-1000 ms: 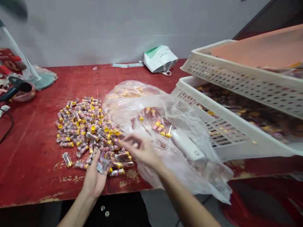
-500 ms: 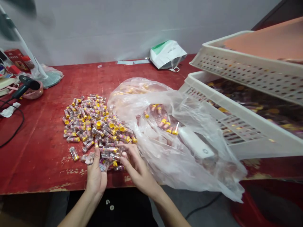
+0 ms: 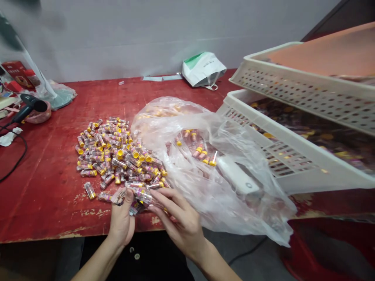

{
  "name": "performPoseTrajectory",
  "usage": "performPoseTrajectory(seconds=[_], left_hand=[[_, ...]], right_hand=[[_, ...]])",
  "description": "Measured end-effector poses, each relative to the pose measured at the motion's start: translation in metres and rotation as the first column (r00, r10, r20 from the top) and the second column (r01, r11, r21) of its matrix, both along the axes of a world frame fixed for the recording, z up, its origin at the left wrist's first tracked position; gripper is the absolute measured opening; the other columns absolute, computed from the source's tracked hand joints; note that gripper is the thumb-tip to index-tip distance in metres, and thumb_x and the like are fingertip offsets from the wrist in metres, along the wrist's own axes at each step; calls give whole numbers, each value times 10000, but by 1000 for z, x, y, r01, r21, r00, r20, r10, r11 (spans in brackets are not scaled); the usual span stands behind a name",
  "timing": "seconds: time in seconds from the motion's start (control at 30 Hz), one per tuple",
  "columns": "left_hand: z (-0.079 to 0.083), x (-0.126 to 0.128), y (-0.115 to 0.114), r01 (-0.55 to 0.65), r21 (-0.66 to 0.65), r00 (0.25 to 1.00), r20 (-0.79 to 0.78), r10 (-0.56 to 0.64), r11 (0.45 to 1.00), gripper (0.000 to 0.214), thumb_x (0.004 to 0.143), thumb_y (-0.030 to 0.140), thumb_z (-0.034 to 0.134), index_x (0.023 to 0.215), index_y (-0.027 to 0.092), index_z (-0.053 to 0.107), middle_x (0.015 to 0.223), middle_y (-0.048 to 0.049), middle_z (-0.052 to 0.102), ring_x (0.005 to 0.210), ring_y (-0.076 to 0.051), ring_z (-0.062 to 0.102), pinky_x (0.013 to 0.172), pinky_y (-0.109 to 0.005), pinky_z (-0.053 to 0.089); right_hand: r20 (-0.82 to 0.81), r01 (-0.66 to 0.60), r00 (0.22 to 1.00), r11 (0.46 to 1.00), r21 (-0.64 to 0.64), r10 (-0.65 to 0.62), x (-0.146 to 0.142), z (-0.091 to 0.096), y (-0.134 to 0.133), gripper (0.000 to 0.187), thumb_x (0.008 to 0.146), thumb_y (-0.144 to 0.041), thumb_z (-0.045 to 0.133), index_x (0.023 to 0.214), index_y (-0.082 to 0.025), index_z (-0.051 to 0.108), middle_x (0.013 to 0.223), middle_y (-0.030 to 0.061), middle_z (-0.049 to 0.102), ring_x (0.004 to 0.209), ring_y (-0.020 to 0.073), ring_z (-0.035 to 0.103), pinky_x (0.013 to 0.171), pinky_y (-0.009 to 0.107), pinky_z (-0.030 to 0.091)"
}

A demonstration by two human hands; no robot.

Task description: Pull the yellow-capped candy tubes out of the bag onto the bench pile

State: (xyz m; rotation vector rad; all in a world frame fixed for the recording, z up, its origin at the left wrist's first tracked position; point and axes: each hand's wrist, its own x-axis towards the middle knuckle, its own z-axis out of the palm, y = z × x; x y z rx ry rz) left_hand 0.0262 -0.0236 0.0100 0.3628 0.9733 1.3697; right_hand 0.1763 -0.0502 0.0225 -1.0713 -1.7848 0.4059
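Left hand (image 3: 121,224): thumb closed over a small printed card (image 3: 118,196), with what appear to be further pieces in the palm, too blurred to count. Right hand (image 3: 184,220): fingers narrowed on one end of a clear tube (image 3: 143,195), located between the two hands near the front edge of the red table (image 3: 52,203). Just beyond lies a heap of yellow-capped tubes (image 3: 108,148). A translucent plastic bag (image 3: 190,191) adjoins it at right, near two stacked perforated crates (image 3: 249,113). Against the wall: a white-and-green carrier bag (image 3: 203,70).
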Motion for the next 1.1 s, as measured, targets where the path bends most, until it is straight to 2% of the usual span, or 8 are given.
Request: performPoseTrajectory(seconds=[0.13, 0.23, 0.43, 0.63, 0.8, 0.93, 1.03, 1.1], left_hand=[[4, 0, -5, 28, -32, 1000, 1, -28, 999, 520, 629, 386, 869, 1081, 223, 672, 950, -42, 732, 959, -221, 682, 830, -342, 541], [5, 0, -7, 56, -65, 998, -13, -57, 996, 499, 642, 404, 857, 1072, 226, 675, 981, -47, 729, 943, -212, 684, 780, -316, 555], [10, 4, -9, 97, -105, 994, -41, -102, 990, 555, 572, 410, 892, 1038, 197, 680, 987, -76, 732, 950, -229, 688, 728, -280, 564], [5, 3, -1, 84, -120, 996, -5, -85, 989, 530, 607, 440, 868, 1035, 196, 671, 970, -68, 737, 924, -233, 698, 732, -319, 580], [-4, 0, 11, 50, -128, 995, 95, -38, 991, 400, 773, 338, 768, 1125, 187, 651, 1070, -94, 729, 992, -236, 694, 834, -370, 573], [-6, -4, 14, 54, -141, 997, 59, -46, 988, 457, 732, 240, 801, 1155, 179, 638, 985, -86, 742, 936, -225, 711, 798, -341, 579], [-6, -14, 15, 36, -185, 999, -32, -43, 982, 499, 694, 308, 837, 1138, 190, 641, 909, -62, 742, 840, -204, 719, 695, -290, 578], [-7, -21, 17, -2, -240, 995, -97, -22, 971, 508, 630, 352, 874, 1062, 191, 660, 846, -33, 732, 737, -174, 709, 608, -245, 556]], right_hand=[[-53, -135, 990, 973, -185, 127, 3, 6, -7, 575, 960, -83, 439, 1512, -237, 391, 1356, 144, 546, 1311, 229, 527, 1086, 379, 474], [-128, -183, 978, 968, -173, 162, 3, 4, -5, 549, 957, -62, 437, 1464, -270, 469, 1362, 113, 585, 1297, 218, 554, 1073, 373, 489], [-321, -51, 947, 994, -92, 19, -11, -7, 3, 455, 888, -12, 586, 1201, -319, 709, 1036, 59, 741, 923, 177, 722, 801, 295, 610], [-390, -10, 919, 989, -151, -50, -14, -13, 7, 388, 889, -45, 598, 1134, -307, 746, 1023, 57, 752, 909, 183, 724, 790, 306, 606], [-414, 97, 891, 970, -222, -184, -18, -25, 59, 286, 902, -110, 591, 1083, -250, 763, 1032, 69, 740, 982, 194, 700, 861, 326, 569], [0, 253, 966, 947, -200, -258, -27, -26, 125, 292, 953, -155, 520, 1152, -210, 727, 1121, 79, 729, 1030, 169, 684, 893, 289, 546], [313, 331, 918, 906, -266, -244, -1, -19, 164, 292, 941, -167, 560, 1183, -243, 706, 1162, 42, 731, 1049, 152, 681, 893, 246, 531], [469, 455, 836, 839, -299, -286, 35, -13, 182, 292, 941, -141, 548, 1189, -188, 695, 1172, 90, 724, 1081, 188, 672, 921, 282, 518]])
